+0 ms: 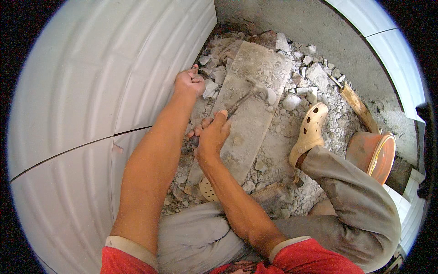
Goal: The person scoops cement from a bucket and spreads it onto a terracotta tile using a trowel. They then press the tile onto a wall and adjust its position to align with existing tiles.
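My left hand [190, 82] is closed in a fist low against the ribbed white wall panel [155, 59]. A thin dark piece shows by its fingertips, too small to name. Its knuckles are beside broken chunks of rubble [211, 89]. My right hand [213, 132] is wrapped round the handle of a hammer [258, 87]. The dusty hammer head hangs over a long, grey, dust-covered board [248, 66], up and to the right of that hand. How the far end of the left hand's piece meets the wall is hidden.
Loose rubble [317, 75] covers the floor around the board. A wooden-handled tool [359, 107] leans by the grey cement wall [315, 27], near an orange bucket [372, 155]. My foot in a tan clog [310, 128] rests on the rubble at right.
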The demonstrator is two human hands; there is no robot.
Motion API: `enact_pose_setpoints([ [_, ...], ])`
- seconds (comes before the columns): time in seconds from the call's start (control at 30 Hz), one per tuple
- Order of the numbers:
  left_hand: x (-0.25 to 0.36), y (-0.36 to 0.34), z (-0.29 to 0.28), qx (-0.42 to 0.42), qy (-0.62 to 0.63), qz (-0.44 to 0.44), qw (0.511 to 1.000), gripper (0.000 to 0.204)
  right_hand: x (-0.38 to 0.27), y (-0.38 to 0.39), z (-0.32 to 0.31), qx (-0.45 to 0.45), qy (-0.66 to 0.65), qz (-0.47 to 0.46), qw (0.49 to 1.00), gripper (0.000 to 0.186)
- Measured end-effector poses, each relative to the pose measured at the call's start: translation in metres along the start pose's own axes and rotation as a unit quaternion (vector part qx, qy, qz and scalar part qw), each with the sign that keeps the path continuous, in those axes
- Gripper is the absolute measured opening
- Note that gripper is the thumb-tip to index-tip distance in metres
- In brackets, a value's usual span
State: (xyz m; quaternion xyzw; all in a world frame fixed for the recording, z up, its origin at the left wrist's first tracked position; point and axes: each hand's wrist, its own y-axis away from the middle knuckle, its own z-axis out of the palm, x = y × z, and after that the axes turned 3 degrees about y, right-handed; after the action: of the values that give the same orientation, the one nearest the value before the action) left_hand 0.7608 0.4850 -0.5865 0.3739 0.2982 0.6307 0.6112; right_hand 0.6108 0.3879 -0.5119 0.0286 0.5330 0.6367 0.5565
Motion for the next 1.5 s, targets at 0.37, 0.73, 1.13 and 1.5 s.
enact_pose_setpoints([
  [0.37,-0.003,0.003,0.003,0.0,-0.003,0.024,1.0,0.01,0.014,-0.002,-0.006,-0.029,0.039,0.071,0.996,0.04],
  [0.73,-0.001,0.001,0.0,-0.024,-0.031,0.016,0.999,0.014,0.017,-0.007,-0.001,-0.053,0.073,0.055,0.994,0.04],
  [1.13,-0.001,0.002,0.002,-0.013,-0.028,0.033,0.999,0.014,0.009,-0.002,0.0,-0.083,0.079,0.043,0.992,0.037],
  [1.5,-0.003,0.004,0.003,0.004,-0.018,0.019,1.0,0.015,0.012,0.0,0.001,-0.124,0.134,0.076,0.98,0.033],
])
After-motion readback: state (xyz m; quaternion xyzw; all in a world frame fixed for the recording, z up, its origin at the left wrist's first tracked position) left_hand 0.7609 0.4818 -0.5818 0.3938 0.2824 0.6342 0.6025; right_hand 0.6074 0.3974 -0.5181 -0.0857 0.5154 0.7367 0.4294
